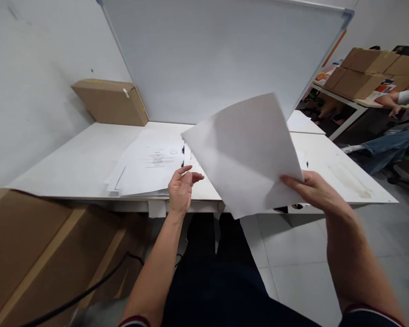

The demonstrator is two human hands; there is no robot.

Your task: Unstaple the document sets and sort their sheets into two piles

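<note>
Printed pages [157, 159] already on table [71, 159]; sheet [245, 154] not down yet, pinched in my R hand [306, 186] above table edge, poss. >1 layer, can't tell. L hand [181, 188] empty, fingers loosely curled nr pages.

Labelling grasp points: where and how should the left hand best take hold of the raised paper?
Probably on the lower-left edge of the raised paper, coming from the left, thumb on one face and fingers on the other. The paper is thin and slightly curved; that edge is free and faces the left hand, while the right hand holds the right edge.
</note>
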